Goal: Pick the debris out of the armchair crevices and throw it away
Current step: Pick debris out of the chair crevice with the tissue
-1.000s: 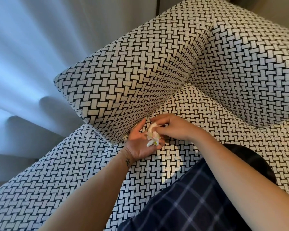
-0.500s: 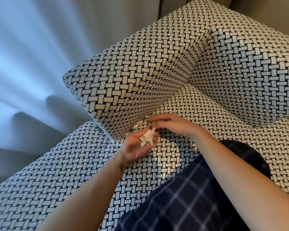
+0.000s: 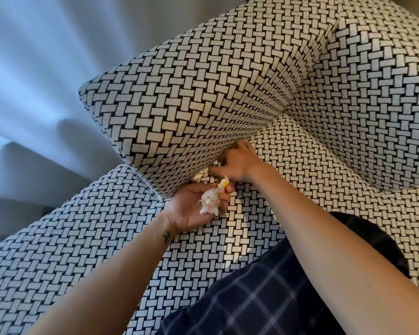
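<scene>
The armchair [image 3: 228, 97] is covered in black-and-white woven-pattern fabric. My left hand [image 3: 194, 204] lies palm up on the seat cushion [image 3: 312, 170], its fingers closed around a crumpled wad of white and yellow paper debris [image 3: 212, 200]. My right hand [image 3: 237, 163] reaches into the crevice between the left armrest and the seat, its fingertips on a small white scrap [image 3: 202, 174] that sticks out of the gap. The fingers hide most of that scrap, so the grip on it is unclear.
A pale curtain [image 3: 46, 81] hangs to the left of the armchair. The backrest [image 3: 377, 97] rises at the right. My dark checked clothing [image 3: 264, 296] fills the bottom of the view.
My right hand has left the wad in my left palm and moved up into the armrest crevice. My left hand has closed on the wad and drawn slightly back.
</scene>
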Tool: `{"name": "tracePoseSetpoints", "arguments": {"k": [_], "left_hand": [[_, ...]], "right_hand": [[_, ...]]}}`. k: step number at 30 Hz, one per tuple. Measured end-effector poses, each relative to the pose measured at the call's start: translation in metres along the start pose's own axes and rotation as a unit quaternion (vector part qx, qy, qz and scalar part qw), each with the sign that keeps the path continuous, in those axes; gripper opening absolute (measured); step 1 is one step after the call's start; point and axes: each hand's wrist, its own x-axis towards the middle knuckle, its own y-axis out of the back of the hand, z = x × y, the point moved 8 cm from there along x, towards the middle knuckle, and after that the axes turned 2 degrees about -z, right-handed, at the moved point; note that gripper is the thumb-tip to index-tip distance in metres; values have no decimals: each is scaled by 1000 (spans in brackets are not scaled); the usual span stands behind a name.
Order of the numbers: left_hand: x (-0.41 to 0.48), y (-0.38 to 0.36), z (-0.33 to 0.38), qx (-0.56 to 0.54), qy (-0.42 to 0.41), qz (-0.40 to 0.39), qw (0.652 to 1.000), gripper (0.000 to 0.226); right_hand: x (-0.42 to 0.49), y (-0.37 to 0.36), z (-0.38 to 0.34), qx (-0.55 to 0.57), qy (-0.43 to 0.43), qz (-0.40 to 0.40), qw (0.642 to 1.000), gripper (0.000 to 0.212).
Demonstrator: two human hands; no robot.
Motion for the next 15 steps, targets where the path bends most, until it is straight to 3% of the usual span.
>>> {"name": "tracePoseSetpoints", "arguments": {"k": [3,6,10,15], "left_hand": [[1,-3,-3,-10,3,-6,1000,36],[-1,-9,-2,14,-3,-18,1000,36],[-2,-9,-2,41,-11,-8,999,36],[0,-6,0,44,-13,3,999,39]], "right_hand": [[11,-8,0,16,-31,-37,999,65],[12,-9,-1,32,-44,-21,998,67],[6,-7,2,131,-14,18,991,57],[9,-13,4,132,-1,5,991,63]]}}
